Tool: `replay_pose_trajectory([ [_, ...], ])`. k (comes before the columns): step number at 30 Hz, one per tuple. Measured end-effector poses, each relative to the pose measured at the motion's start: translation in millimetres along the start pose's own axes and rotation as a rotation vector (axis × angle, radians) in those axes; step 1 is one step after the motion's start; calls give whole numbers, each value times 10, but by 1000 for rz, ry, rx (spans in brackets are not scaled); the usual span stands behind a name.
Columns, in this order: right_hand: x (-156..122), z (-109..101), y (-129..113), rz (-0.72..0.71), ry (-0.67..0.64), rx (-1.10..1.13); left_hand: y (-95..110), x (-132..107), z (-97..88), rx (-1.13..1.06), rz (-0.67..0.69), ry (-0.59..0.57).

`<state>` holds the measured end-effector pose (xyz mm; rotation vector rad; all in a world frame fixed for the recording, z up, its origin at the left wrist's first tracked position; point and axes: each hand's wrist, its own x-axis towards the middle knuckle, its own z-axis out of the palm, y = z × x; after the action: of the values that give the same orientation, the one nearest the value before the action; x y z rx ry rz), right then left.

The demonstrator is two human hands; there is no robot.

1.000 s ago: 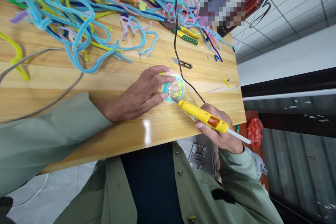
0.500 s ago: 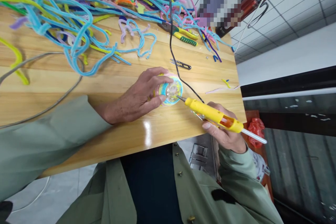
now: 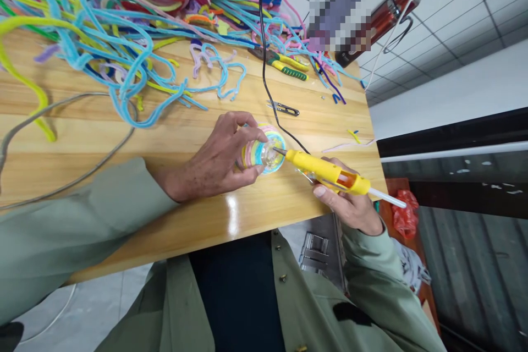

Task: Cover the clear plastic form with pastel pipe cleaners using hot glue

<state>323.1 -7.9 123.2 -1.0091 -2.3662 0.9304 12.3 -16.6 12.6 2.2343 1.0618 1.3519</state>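
Observation:
My left hand point(image 3: 225, 159) is closed round a small clear container point(image 3: 269, 157) wrapped in pink, yellow and blue fuzzy stems. Its see-through end faces right, and the fingers hide part of its side. In my right hand point(image 3: 344, 198) is a yellow glue gun point(image 3: 322, 166), with a white glue stick point(image 3: 388, 197) poking out of its back. The gun's metal nozzle point(image 3: 279, 150) is at the clear end of the container; whether it touches I cannot tell. A black cord point(image 3: 264, 49) runs down across the table to the gun.
A heap of coloured pipe cleaners point(image 3: 140, 60) covers the table's far left. Thread snips point(image 3: 285, 109) and green-and-yellow pliers point(image 3: 284, 64) lie beyond my hands. A red flask point(image 3: 381, 19) is at the back right. A grey cable point(image 3: 94, 162) curves on the left.
The container has tilted so that more of its striped side shows. The glue gun has shifted slightly left and lies flatter, its nozzle now over the clear end.

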Motion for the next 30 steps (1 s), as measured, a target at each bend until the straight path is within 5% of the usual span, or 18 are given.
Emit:
replay_pose_trajectory([
  [6, 34, 7, 1, 25, -3, -13, 34, -9, 12, 36, -15, 3],
  [14, 68, 121, 211, 231, 278, 298, 50, -10, 2, 13, 17, -16],
  [19, 511, -3, 664, 337, 465, 676, 65, -47, -21, -36, -4, -17],
  [23, 818, -174, 1147, 578, 599, 877, 78, -40, -45, -66, -17, -31],
  [26, 886, -248, 1379, 684, 603, 849, 88, -20, -60, -42, -2, -33],
  [30, 729, -304, 1493, 648, 488, 692, 92, -12, -59, -31, 7, -43],
])
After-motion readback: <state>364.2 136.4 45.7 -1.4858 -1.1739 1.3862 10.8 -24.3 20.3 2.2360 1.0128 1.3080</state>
